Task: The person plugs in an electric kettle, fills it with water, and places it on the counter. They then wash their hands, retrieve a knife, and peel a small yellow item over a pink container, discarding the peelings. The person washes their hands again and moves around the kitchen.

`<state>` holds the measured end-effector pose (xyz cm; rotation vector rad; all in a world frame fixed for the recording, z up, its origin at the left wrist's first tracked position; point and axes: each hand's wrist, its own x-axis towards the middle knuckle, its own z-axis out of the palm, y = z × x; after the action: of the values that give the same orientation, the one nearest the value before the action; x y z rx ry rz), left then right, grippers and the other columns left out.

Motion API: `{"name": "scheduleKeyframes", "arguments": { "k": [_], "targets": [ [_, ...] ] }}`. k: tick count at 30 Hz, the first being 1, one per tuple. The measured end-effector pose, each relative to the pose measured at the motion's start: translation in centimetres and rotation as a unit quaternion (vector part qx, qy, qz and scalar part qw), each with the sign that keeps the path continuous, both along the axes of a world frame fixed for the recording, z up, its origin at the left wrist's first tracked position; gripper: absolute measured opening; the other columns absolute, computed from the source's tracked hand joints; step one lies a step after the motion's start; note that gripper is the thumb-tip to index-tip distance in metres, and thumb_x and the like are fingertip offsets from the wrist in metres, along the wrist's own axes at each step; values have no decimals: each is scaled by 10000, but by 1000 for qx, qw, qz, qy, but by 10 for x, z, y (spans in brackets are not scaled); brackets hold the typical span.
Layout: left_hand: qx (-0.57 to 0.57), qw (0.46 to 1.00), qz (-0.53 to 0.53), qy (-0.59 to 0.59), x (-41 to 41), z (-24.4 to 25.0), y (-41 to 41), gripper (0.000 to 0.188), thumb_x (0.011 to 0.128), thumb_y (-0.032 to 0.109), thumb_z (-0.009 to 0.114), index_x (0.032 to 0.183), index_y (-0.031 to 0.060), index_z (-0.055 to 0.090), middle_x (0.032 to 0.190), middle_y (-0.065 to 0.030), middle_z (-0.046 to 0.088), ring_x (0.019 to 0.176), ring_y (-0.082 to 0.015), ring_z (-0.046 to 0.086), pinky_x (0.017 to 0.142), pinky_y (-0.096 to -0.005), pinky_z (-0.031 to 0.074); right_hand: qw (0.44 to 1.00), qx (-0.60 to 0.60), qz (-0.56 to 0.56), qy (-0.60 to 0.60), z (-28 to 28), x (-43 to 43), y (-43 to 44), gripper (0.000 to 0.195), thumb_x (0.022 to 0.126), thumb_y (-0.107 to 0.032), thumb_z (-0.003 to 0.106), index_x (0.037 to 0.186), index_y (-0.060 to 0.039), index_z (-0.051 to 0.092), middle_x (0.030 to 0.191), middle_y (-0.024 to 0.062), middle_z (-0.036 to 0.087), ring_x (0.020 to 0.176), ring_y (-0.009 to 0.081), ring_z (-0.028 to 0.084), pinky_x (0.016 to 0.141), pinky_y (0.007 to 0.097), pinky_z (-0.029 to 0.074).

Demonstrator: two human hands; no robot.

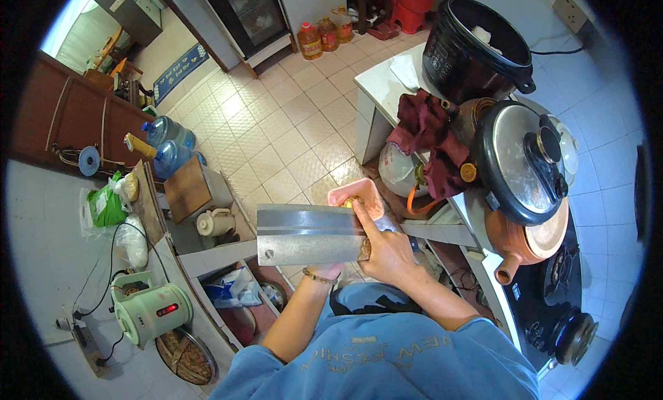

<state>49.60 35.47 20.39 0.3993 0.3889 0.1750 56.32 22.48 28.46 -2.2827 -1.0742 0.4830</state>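
A metal cleaver (305, 235) is held up in front of me, its wide blade pointing left. My right hand (388, 250) is closed around its handle near the blade's right end, with the index finger stretched along the blade. Most of my left hand (327, 271) is hidden behind the blade; only its lower part and the wrist with a bracelet show, so what its fingers do cannot be seen. Beyond the blade's upper edge, lower down, a pink plastic bin (374, 193) holds some yellowish scraps.
On the right counter stand a black pot (440, 58), a dark red cloth (422, 120), a pressure cooker lid (518, 161) and a clay pot (510, 239) beside the stove (564, 291). At left are a green electric kettle (155, 309) and water jugs (173, 159).
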Motion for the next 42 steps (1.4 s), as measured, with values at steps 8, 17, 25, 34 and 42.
{"name": "scheduleKeyframes", "arguments": {
  "k": [8,17,25,34,42],
  "targets": [
    [87,993,28,75,0,-2,-4,511,926,313,546,1352,59,425,1274,-91,532,1139,-199,529,987,-349,429,996,48,-62,30,-7,0,5,810,688,-81,624,1429,-148,303,666,205,598,601,405,593,558,485,469],
    [160,980,22,116,7,9,3,470,926,283,566,1319,42,478,1284,-61,533,1142,-163,519,986,-325,416,988,122,-66,64,-17,10,7,715,705,-84,639,1376,-155,403,782,223,633,706,398,624,634,466,499],
    [141,981,61,121,10,-23,6,399,910,242,597,1250,43,533,1213,-47,575,1066,-148,559,939,-311,448,994,55,-84,52,-22,5,15,709,705,-54,625,1371,-148,400,921,235,640,754,412,627,660,454,513],
    [103,983,92,123,5,-3,-3,260,901,261,610,1106,106,573,1039,6,599,938,-95,575,813,-266,486,998,7,-57,27,-12,4,12,833,687,-127,670,1431,-124,296,880,237,638,721,407,631,633,467,505],
    [112,989,21,97,0,-32,6,387,878,321,622,1157,58,571,1138,-76,612,1029,-183,593,886,-347,500,997,42,-45,48,-14,8,11,803,689,-94,619,1431,-133,314,714,233,618,623,410,601,576,481,482]
  ]
}}
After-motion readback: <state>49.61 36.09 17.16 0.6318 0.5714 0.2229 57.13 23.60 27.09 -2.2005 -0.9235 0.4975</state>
